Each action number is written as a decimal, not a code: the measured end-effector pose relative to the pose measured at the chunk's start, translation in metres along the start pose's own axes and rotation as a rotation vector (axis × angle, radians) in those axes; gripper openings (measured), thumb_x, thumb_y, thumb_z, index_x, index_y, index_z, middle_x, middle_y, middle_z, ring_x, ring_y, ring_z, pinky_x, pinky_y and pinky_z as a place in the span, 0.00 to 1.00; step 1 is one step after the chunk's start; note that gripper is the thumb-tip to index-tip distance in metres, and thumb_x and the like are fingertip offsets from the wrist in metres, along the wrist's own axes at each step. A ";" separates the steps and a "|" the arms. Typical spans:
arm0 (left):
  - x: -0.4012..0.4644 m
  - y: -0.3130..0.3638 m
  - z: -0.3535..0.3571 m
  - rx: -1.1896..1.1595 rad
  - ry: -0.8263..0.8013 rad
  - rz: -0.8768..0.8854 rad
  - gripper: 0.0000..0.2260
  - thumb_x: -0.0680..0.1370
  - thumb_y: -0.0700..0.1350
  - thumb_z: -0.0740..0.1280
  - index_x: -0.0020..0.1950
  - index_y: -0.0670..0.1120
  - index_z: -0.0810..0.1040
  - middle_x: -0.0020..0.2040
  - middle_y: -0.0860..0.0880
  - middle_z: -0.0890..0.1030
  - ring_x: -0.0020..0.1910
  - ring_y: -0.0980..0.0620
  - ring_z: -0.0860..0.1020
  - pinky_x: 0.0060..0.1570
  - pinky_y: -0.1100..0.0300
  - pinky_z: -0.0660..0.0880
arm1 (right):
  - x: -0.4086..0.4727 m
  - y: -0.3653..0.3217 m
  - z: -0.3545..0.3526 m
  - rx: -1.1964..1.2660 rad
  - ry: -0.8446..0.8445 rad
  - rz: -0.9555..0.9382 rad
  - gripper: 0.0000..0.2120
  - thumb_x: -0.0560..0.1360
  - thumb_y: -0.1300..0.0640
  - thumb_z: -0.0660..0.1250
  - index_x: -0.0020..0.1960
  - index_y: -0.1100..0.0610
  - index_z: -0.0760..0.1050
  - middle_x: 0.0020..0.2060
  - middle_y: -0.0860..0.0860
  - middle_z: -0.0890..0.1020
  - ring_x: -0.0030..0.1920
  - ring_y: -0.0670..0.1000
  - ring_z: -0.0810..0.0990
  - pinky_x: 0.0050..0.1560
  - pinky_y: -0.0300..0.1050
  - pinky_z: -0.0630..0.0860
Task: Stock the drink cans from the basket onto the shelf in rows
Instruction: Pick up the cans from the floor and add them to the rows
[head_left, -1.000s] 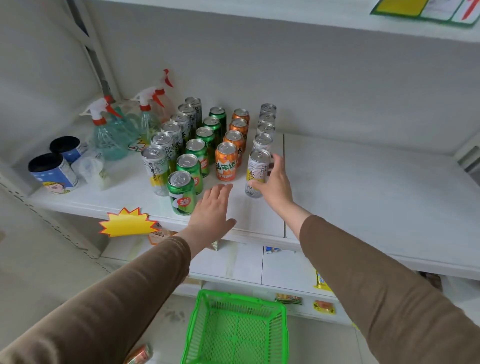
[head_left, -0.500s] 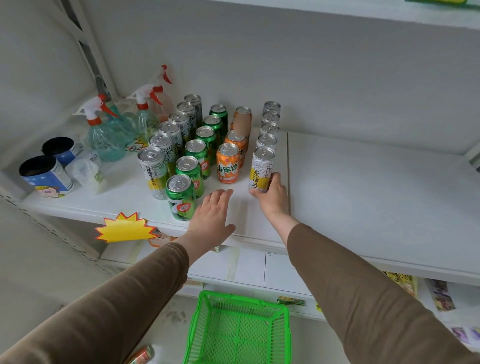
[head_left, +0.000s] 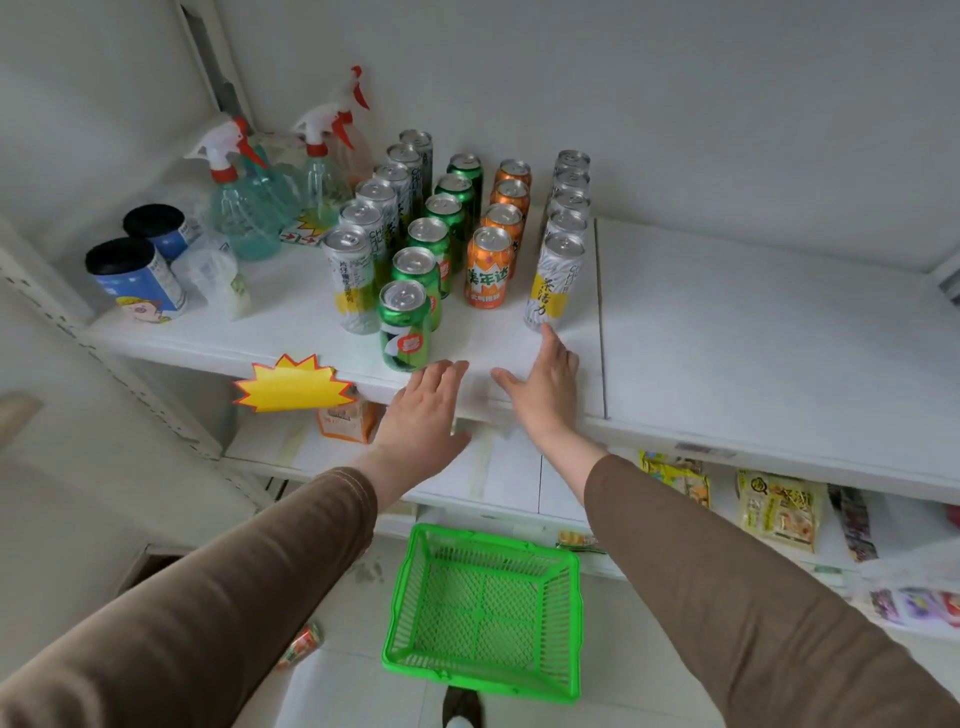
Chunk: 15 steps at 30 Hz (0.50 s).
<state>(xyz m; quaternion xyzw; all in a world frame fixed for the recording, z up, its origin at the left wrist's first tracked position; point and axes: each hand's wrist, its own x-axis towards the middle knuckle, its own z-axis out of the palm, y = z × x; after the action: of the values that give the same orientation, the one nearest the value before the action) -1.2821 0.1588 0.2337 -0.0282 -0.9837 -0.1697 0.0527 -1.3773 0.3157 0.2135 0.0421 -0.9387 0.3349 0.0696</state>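
Note:
Several drink cans stand in rows on the white shelf (head_left: 727, 332): a silver row at the left, a green row with its front can (head_left: 405, 327), an orange row with its front can (head_left: 487, 267), and a silver-and-yellow row with its front can (head_left: 555, 283). My right hand (head_left: 545, 387) is flat and open just in front of that silver-and-yellow can, apart from it. My left hand (head_left: 423, 410) is open at the shelf's front edge, beside the front green can. The green basket (head_left: 410, 618) sits on the floor below with nothing in it.
Spray bottles (head_left: 244, 208) and two blue tubs (head_left: 132, 278) stand at the shelf's left. A yellow starburst tag (head_left: 291, 387) hangs on the front edge. Snack packets (head_left: 779, 512) lie on the lower shelf. One can (head_left: 301, 644) lies on the floor.
My right hand let go of the front silver-and-yellow can and drew back toward the shelf's edge. My left hand also pulled back a little.

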 end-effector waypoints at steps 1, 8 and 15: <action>-0.012 -0.007 -0.001 -0.002 0.000 -0.003 0.39 0.71 0.51 0.72 0.77 0.46 0.57 0.72 0.47 0.64 0.70 0.45 0.63 0.67 0.49 0.68 | -0.016 -0.005 0.003 -0.051 -0.004 -0.048 0.44 0.71 0.45 0.77 0.79 0.58 0.59 0.74 0.56 0.70 0.70 0.59 0.66 0.68 0.51 0.67; -0.121 -0.084 -0.005 0.031 -0.039 -0.094 0.40 0.70 0.52 0.73 0.77 0.45 0.58 0.72 0.44 0.65 0.69 0.40 0.64 0.67 0.46 0.66 | -0.140 -0.053 0.047 -0.320 -0.092 -0.294 0.39 0.73 0.42 0.73 0.78 0.51 0.62 0.78 0.52 0.63 0.76 0.58 0.61 0.75 0.56 0.60; -0.242 -0.173 0.027 0.000 -0.120 -0.218 0.39 0.68 0.48 0.72 0.76 0.44 0.60 0.72 0.44 0.65 0.70 0.42 0.64 0.66 0.48 0.67 | -0.245 -0.077 0.143 -0.360 -0.308 -0.295 0.39 0.73 0.42 0.73 0.79 0.51 0.62 0.80 0.52 0.61 0.77 0.59 0.59 0.76 0.57 0.58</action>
<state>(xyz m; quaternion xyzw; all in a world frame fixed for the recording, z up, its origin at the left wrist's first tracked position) -1.0567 -0.0042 0.1233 0.0688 -0.9823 -0.1724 -0.0250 -1.1401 0.1740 0.1131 0.2158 -0.9664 0.1386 -0.0195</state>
